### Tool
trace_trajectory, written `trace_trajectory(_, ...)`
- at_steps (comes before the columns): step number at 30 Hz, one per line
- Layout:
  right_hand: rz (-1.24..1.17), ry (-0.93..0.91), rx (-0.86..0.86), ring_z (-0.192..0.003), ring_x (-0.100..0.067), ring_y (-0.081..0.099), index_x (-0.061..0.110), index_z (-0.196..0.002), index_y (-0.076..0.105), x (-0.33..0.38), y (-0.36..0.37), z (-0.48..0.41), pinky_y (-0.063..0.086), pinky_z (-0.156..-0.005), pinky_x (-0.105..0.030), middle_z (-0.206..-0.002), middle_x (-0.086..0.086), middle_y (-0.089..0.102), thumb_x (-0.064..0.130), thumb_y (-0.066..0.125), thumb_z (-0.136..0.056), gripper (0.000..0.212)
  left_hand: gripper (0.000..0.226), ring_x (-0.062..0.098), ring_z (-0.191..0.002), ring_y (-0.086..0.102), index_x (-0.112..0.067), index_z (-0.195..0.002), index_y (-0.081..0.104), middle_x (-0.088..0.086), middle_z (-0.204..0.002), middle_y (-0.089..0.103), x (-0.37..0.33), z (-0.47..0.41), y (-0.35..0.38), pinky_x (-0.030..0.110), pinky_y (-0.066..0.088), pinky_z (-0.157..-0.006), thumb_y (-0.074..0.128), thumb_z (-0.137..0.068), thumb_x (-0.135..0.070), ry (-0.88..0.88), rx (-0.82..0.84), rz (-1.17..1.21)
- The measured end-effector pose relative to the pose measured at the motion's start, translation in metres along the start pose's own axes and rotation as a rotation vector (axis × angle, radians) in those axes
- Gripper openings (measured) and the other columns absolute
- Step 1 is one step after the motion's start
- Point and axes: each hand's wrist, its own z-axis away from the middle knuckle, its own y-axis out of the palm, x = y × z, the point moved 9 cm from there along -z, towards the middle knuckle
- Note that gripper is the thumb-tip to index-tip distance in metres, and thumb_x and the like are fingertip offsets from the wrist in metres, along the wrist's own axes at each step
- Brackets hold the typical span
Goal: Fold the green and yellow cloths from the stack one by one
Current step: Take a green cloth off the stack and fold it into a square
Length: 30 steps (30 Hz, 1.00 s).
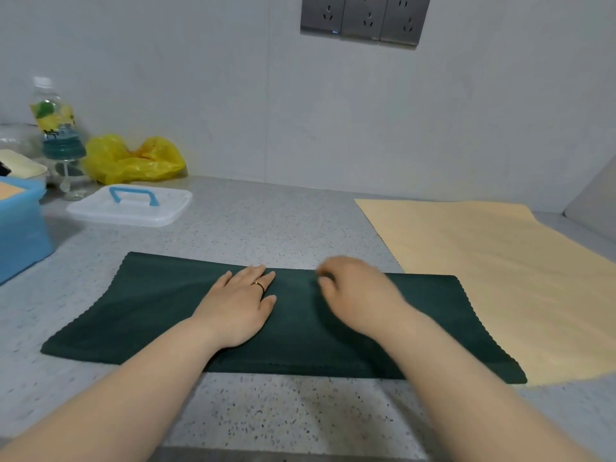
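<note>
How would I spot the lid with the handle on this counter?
On the speckled grey counter, look far left. In front of the yellow plastic bag, beside the blue bin, lies a flat lid. Only it is translucent white with a blue handle.

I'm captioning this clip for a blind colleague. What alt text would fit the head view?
Both hands rest on a dark green cloth folded into a long strip on a speckled counter: the left hand lies flat, the right hand is blurred, fingers curled at the far edge. A yellow cloth lies flat to the right.
</note>
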Motion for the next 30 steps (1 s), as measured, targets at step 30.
trace_trajectory(30, 0.340, 0.528, 0.076, -0.144, -0.021, -0.001, 0.012, -0.147, 0.009, -0.152, 0.003, 0.025, -0.001, -0.116, -0.039, -0.156, -0.008, 0.001, 0.054, 0.022, -0.094, 0.068, 0.062, 0.012, -0.143, 0.000, -0.017, -0.147, -0.001, -0.003, -0.156, -0.004, 0.120, 0.026, -0.021, 0.029, 0.002, -0.115, 0.013, -0.096, -0.049, -0.344, 0.041, -0.139)
